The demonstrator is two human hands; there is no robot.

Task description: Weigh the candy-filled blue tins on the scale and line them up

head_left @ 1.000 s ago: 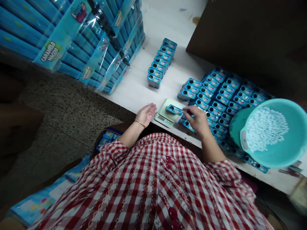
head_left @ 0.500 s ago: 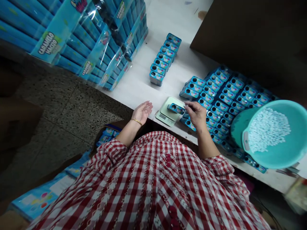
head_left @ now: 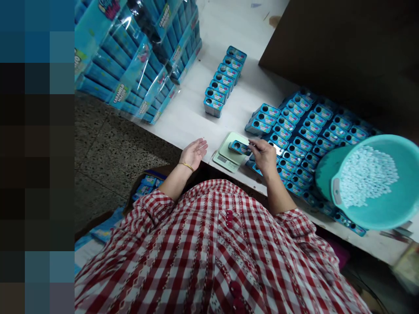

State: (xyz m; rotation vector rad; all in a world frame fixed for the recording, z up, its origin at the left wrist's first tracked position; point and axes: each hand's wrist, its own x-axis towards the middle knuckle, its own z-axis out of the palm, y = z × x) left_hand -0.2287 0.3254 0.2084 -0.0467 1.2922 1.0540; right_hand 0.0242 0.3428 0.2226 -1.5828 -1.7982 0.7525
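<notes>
Pinching a small blue tin (head_left: 239,148) at its near end, R hand (head_left: 263,158) has a tight, narrow grip: thumb & fingertips (head_left: 252,145) closed on the tin, other fingers curled. Tin lies on pale green platform of a digital scale (head_left: 227,160), w/ glossy printed metal sides, rounded corners & round dark hole on top.

L hand (head_left: 193,153) is open, palm up, fingers loosely spread, holding nothing, just left of scale & resting near edge of white tabletop (head_left: 183,126). Gold bangle (head_left: 186,166) sits on L wrist.

Right of scale, many matching tins form a tight block (head_left: 310,126), packed side by side, holes up. Short double row of tins (head_left: 225,78) stands further up tabletop, apart from scale. Teal plastic basin (head_left: 337,192) sits tilted at block's far right, full of small white tablets (head_left: 366,176), shape too small to tell exactly.

Big stack of blue packs in clear shiny plastic wrap (head_left: 137,56) sits along tabletop's left edge, by speckled stone floor (head_left: 124,152). Red-&-white checked shirt (head_left: 212,244) fills bottom of view.
</notes>
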